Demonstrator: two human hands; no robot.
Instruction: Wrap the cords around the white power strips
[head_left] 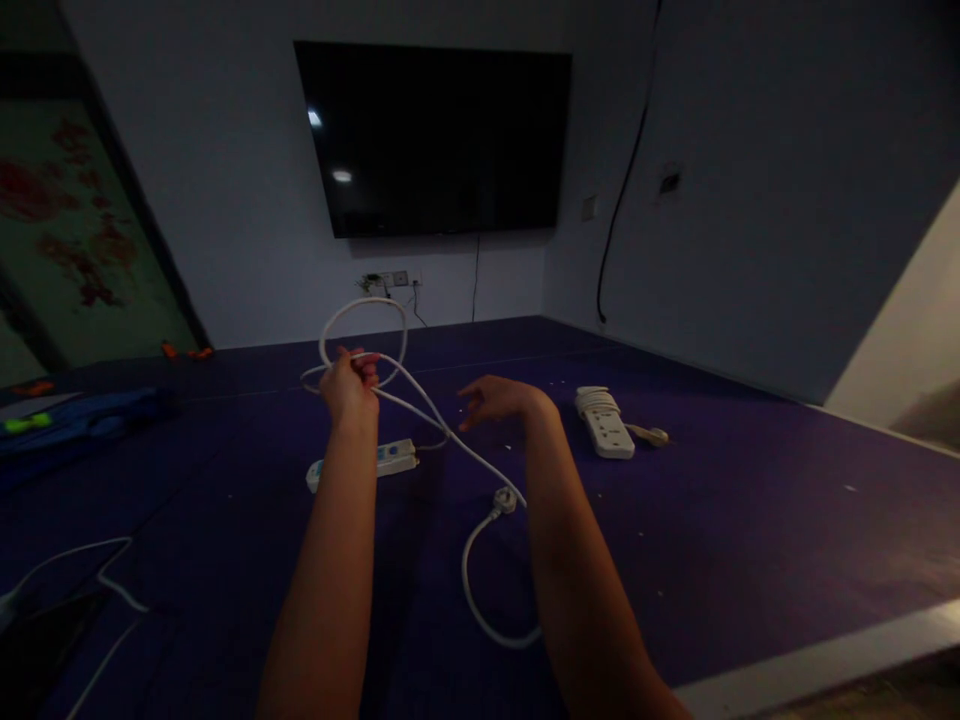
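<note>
My left hand (350, 388) is closed around a white power cord (420, 390), which makes loops above and beside the fist. Below, partly hidden by my left forearm, lies the white power strip (396, 457). The cord runs down to the right, passes behind my right forearm and curves back to a round plug (505, 500) on the purple surface. My right hand (495, 400) hovers just above the cord, its fingers apart and nothing in them. Right of it sits a second power strip (609, 432), its own cord wound around one end.
The purple surface (720, 510) ends in a pale edge at the lower right. A dark screen (442, 140) hangs on the back wall above sockets (394, 279). Blue cloth (97, 415) lies at left; a thin white cable (112, 560) and a dark flat object (45, 650) are nearer.
</note>
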